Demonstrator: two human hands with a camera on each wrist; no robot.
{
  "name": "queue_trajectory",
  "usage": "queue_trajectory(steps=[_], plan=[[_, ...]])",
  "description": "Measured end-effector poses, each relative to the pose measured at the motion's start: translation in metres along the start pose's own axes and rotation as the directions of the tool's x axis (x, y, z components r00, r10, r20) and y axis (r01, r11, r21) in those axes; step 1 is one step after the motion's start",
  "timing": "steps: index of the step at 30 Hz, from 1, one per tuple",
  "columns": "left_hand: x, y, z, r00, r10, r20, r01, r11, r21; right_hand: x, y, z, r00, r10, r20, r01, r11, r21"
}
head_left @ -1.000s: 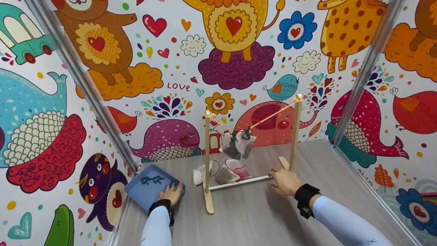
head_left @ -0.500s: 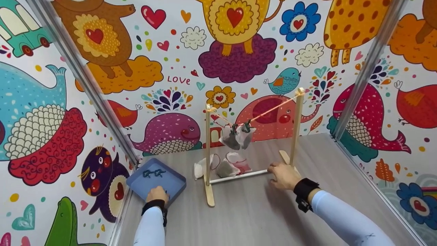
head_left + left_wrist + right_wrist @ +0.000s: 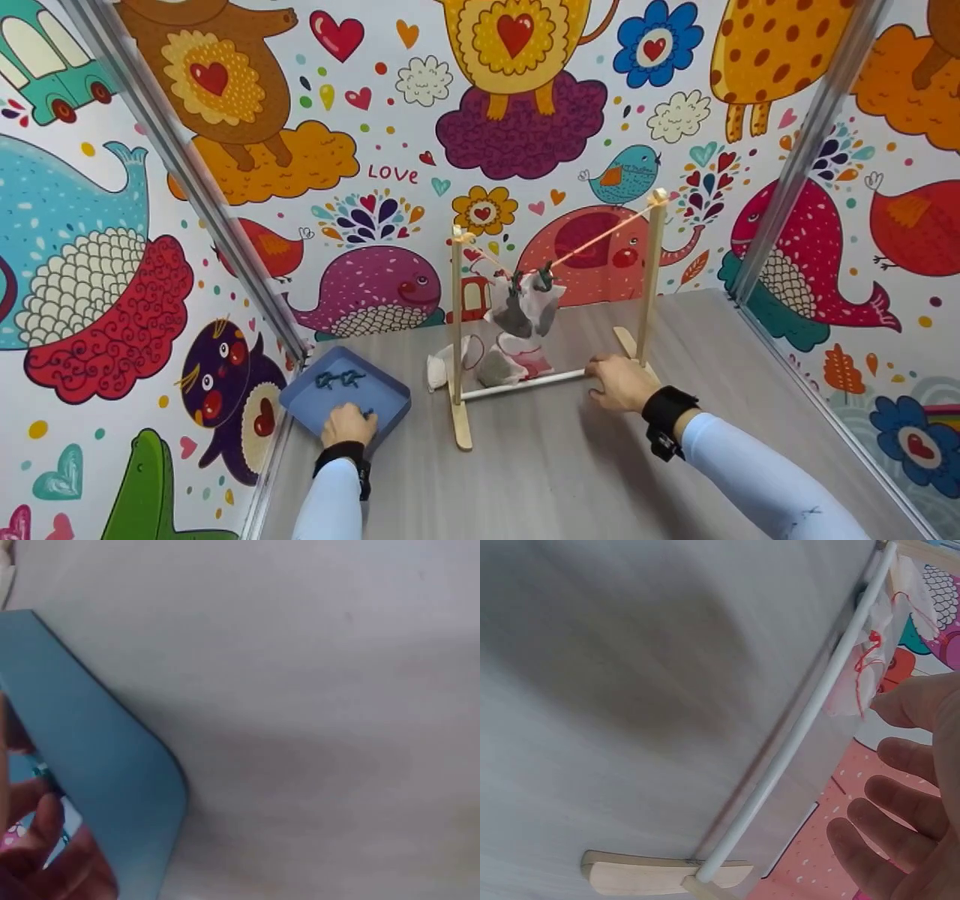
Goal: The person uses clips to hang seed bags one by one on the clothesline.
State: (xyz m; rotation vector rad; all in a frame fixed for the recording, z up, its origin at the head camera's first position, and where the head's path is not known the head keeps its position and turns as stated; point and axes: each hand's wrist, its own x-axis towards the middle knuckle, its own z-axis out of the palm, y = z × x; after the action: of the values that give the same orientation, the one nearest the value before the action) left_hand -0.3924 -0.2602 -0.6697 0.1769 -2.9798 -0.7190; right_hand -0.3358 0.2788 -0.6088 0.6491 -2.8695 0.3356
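My left hand (image 3: 349, 426) reaches down into a blue tray (image 3: 381, 386), fingers curled. A small dark green clip (image 3: 367, 413) shows at its fingertips; in the left wrist view the fingers pinch around a bit of teal (image 3: 43, 771). Two more green clips (image 3: 337, 379) lie farther back in the tray. My right hand (image 3: 621, 383) is by the right end of a wooden stand's white rod (image 3: 525, 385); its fingers are spread and relaxed in the right wrist view. Two white pouches with grey contents (image 3: 511, 315) hang by green clips from the stand's sagging orange cord (image 3: 600, 241).
Several more white pouches with red drawstrings (image 3: 497, 367) lie behind the rod. The stand's left post (image 3: 457, 322) and right post (image 3: 651, 292) rise from wooden feet. Cartoon-printed walls (image 3: 405, 150) enclose the table (image 3: 525, 472).
My left hand has drawn back from the tray's right side to its near corner, and its fingers have curled. The right hand has stayed by the rod. The view has tilted slightly downward.
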Motion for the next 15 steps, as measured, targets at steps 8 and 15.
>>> queue_trajectory(steps=[8,15], plan=[[0.004,0.032,-0.021,0.994,0.111,-0.004,-0.111,0.992,-0.064,0.013,-0.021,-0.011,0.999,-0.034,0.027,0.031,0.994,0.106],[-0.01,0.112,-0.031,0.948,0.32,-0.005,-0.318,0.942,-0.108,0.022,-0.049,-0.025,0.996,-0.074,0.045,0.066,0.984,0.167]])
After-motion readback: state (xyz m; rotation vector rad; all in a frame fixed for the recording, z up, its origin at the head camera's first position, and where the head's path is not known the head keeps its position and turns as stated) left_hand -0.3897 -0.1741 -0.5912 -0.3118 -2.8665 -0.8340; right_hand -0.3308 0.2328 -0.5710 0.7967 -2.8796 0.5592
